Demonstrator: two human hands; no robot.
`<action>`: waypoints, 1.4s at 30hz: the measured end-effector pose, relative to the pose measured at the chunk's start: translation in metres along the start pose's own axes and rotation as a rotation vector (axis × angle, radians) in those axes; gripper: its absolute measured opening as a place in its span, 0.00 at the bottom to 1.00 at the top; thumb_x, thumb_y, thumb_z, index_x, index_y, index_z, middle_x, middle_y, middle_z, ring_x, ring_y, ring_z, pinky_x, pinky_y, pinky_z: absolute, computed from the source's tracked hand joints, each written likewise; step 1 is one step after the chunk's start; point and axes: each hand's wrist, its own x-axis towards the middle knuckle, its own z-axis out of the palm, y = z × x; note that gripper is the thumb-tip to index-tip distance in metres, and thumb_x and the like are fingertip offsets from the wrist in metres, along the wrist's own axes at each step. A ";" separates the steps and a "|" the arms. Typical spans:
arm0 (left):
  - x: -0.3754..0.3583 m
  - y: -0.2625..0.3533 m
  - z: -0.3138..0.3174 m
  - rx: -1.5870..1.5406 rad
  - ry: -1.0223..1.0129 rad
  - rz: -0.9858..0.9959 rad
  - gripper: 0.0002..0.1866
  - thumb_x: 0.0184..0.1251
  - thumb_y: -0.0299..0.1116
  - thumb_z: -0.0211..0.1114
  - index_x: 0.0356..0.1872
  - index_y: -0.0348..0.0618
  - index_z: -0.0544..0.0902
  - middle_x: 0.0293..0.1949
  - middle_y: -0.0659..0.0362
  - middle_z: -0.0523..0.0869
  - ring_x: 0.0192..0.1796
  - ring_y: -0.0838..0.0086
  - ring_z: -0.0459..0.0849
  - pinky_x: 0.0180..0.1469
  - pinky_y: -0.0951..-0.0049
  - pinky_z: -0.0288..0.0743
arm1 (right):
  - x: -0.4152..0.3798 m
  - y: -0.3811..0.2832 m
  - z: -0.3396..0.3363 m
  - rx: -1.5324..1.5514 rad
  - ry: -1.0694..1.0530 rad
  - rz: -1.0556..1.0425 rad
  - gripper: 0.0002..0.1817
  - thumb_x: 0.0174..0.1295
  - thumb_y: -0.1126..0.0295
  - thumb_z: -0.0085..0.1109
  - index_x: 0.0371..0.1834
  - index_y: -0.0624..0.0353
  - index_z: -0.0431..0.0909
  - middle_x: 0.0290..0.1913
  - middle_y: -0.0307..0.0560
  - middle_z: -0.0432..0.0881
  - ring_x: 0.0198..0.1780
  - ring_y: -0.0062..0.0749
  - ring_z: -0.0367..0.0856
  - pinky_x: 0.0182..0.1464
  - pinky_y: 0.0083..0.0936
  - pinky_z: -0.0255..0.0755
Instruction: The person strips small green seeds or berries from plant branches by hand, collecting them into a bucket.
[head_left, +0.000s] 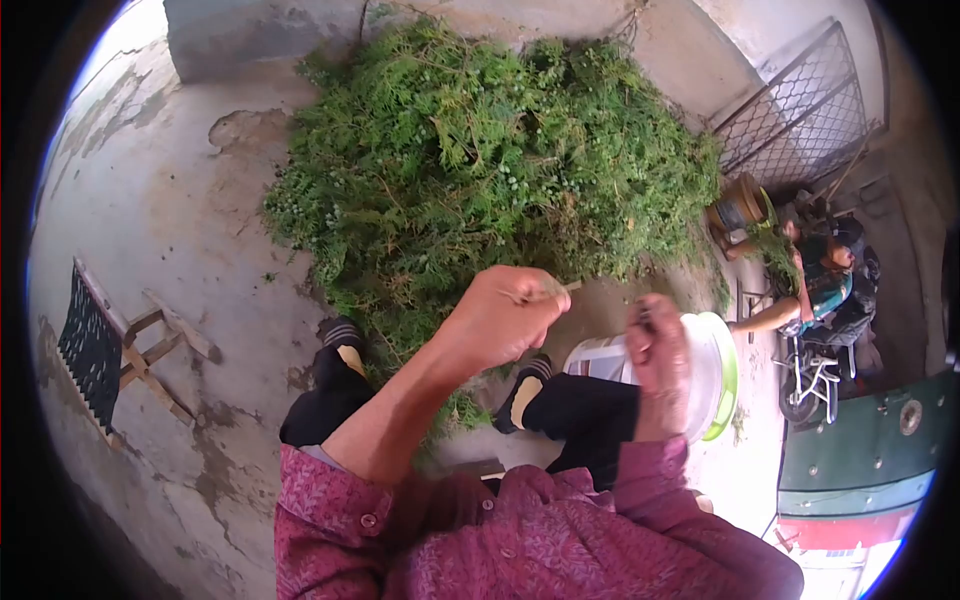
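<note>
My left hand [510, 312] is closed in a pinch, with the short pale end of a twig [573, 286] sticking out past the thumb and fingertips. Beyond it lies a large heap of cut green conifer branches [480, 150], some bearing small pale berries. My right hand [658, 350] is curled and smeared by motion; what its fingers hold, if anything, I cannot make out. Behind the right hand a white bucket [600, 358] lies or leans on its side, with a pale green rim [725, 375] at its right.
A low wooden stool with dark woven webbing [95, 345] lies tipped over on the worn concrete floor. At right, another person [825, 285] sits with green sprigs beside a brown bucket [738, 205]. A small wheeled bike [810, 385] and a metal lattice gate [795, 110] stand there too.
</note>
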 end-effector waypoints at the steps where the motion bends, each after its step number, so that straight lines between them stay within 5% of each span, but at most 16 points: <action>1: 0.000 -0.008 0.002 0.352 -0.050 0.171 0.08 0.61 0.32 0.57 0.33 0.38 0.80 0.15 0.60 0.76 0.16 0.77 0.72 0.19 0.78 0.65 | -0.003 -0.012 -0.020 -0.172 0.182 -0.115 0.09 0.57 0.69 0.56 0.38 0.61 0.75 0.23 0.39 0.73 0.18 0.15 0.65 0.16 0.11 0.55; 2: 0.001 -0.014 0.003 0.670 -0.125 0.185 0.09 0.52 0.32 0.61 0.32 0.39 0.80 0.21 0.52 0.80 0.24 0.63 0.79 0.27 0.69 0.72 | -0.005 -0.023 -0.046 -0.390 0.317 -0.170 0.09 0.58 0.69 0.54 0.38 0.62 0.75 0.23 0.38 0.73 0.18 0.15 0.65 0.19 0.11 0.57; 3: -0.002 -0.020 0.007 0.664 -0.131 0.180 0.09 0.52 0.32 0.61 0.32 0.39 0.80 0.21 0.52 0.80 0.24 0.63 0.79 0.27 0.69 0.72 | -0.009 -0.031 -0.073 -0.550 0.380 -0.228 0.09 0.58 0.69 0.53 0.38 0.63 0.75 0.25 0.39 0.75 0.21 0.16 0.69 0.21 0.12 0.61; 4: -0.011 -0.030 0.014 0.861 -0.402 0.053 0.11 0.48 0.33 0.61 0.32 0.40 0.80 0.24 0.49 0.81 0.29 0.58 0.80 0.31 0.65 0.73 | -0.013 -0.031 -0.133 -0.963 0.527 -0.171 0.13 0.55 0.68 0.54 0.40 0.63 0.76 0.30 0.44 0.79 0.28 0.26 0.77 0.29 0.19 0.69; 5: -0.016 -0.037 0.018 1.054 -0.672 -0.070 0.13 0.44 0.35 0.62 0.33 0.42 0.80 0.28 0.47 0.81 0.34 0.53 0.80 0.35 0.61 0.74 | -0.015 -0.025 -0.177 -1.458 0.501 -0.143 0.18 0.51 0.66 0.56 0.45 0.61 0.75 0.36 0.50 0.81 0.39 0.39 0.80 0.41 0.27 0.72; 7: -0.020 -0.039 0.018 1.087 -0.747 -0.109 0.16 0.43 0.38 0.62 0.34 0.42 0.80 0.31 0.47 0.81 0.40 0.51 0.79 0.40 0.57 0.73 | -0.036 -0.022 -0.184 -2.013 0.221 -0.124 0.20 0.49 0.65 0.58 0.46 0.59 0.76 0.41 0.54 0.80 0.45 0.46 0.78 0.51 0.32 0.69; 15: 0.006 -0.008 -0.005 1.009 -0.312 0.040 0.22 0.50 0.40 0.60 0.45 0.37 0.76 0.38 0.44 0.80 0.43 0.50 0.78 0.46 0.59 0.72 | 0.050 0.022 -0.086 -1.547 -0.044 -0.189 0.22 0.50 0.58 0.58 0.47 0.57 0.76 0.44 0.55 0.80 0.47 0.43 0.78 0.50 0.33 0.70; 19: 0.011 -0.004 -0.021 1.087 -0.128 0.078 0.23 0.52 0.41 0.60 0.47 0.36 0.75 0.40 0.45 0.80 0.43 0.51 0.78 0.46 0.60 0.72 | 0.115 0.117 -0.060 -1.388 -0.228 0.106 0.22 0.48 0.55 0.56 0.45 0.54 0.77 0.40 0.49 0.81 0.43 0.41 0.79 0.47 0.32 0.71; 20: 0.009 0.002 -0.019 1.221 -0.072 -0.029 0.17 0.54 0.37 0.58 0.43 0.37 0.76 0.37 0.47 0.80 0.40 0.53 0.80 0.43 0.59 0.73 | 0.124 0.152 -0.074 -1.432 -0.302 0.116 0.22 0.48 0.55 0.57 0.45 0.55 0.78 0.39 0.49 0.81 0.42 0.40 0.79 0.46 0.31 0.72; 23: 0.006 -0.012 -0.022 1.564 -0.040 -0.216 0.09 0.56 0.31 0.55 0.36 0.39 0.76 0.32 0.49 0.79 0.36 0.57 0.80 0.37 0.59 0.73 | 0.137 0.247 -0.119 -1.602 -0.572 0.369 0.22 0.46 0.53 0.59 0.41 0.56 0.79 0.38 0.49 0.81 0.41 0.41 0.79 0.45 0.31 0.72; 25: -0.004 -0.020 -0.026 1.615 -0.003 -0.154 0.03 0.54 0.27 0.54 0.30 0.41 0.74 0.27 0.52 0.77 0.32 0.60 0.79 0.32 0.61 0.71 | 0.131 0.275 -0.130 -1.640 -0.598 0.540 0.22 0.45 0.53 0.59 0.40 0.56 0.80 0.40 0.50 0.81 0.44 0.43 0.78 0.47 0.32 0.71; 28: -0.005 -0.012 -0.028 1.527 -0.119 -0.160 0.08 0.47 0.25 0.58 0.32 0.37 0.77 0.28 0.53 0.79 0.33 0.64 0.81 0.33 0.68 0.70 | 0.123 0.299 -0.140 -1.673 -0.508 0.542 0.23 0.45 0.54 0.59 0.42 0.55 0.80 0.42 0.52 0.80 0.47 0.45 0.77 0.50 0.33 0.70; 37: 0.001 -0.016 -0.035 1.591 -0.127 -0.225 0.08 0.48 0.23 0.55 0.32 0.38 0.72 0.26 0.55 0.74 0.32 0.65 0.77 0.33 0.67 0.67 | 0.130 0.341 -0.141 -1.692 -0.569 0.661 0.24 0.48 0.57 0.53 0.49 0.53 0.76 0.54 0.50 0.74 0.60 0.42 0.66 0.61 0.30 0.59; 42: 0.000 -0.018 -0.031 1.593 -0.133 -0.190 0.08 0.48 0.23 0.55 0.32 0.38 0.73 0.26 0.55 0.74 0.32 0.66 0.77 0.32 0.67 0.67 | 0.118 0.359 -0.143 -1.718 -0.537 0.643 0.24 0.49 0.57 0.53 0.51 0.53 0.75 0.50 0.48 0.77 0.53 0.44 0.73 0.56 0.32 0.65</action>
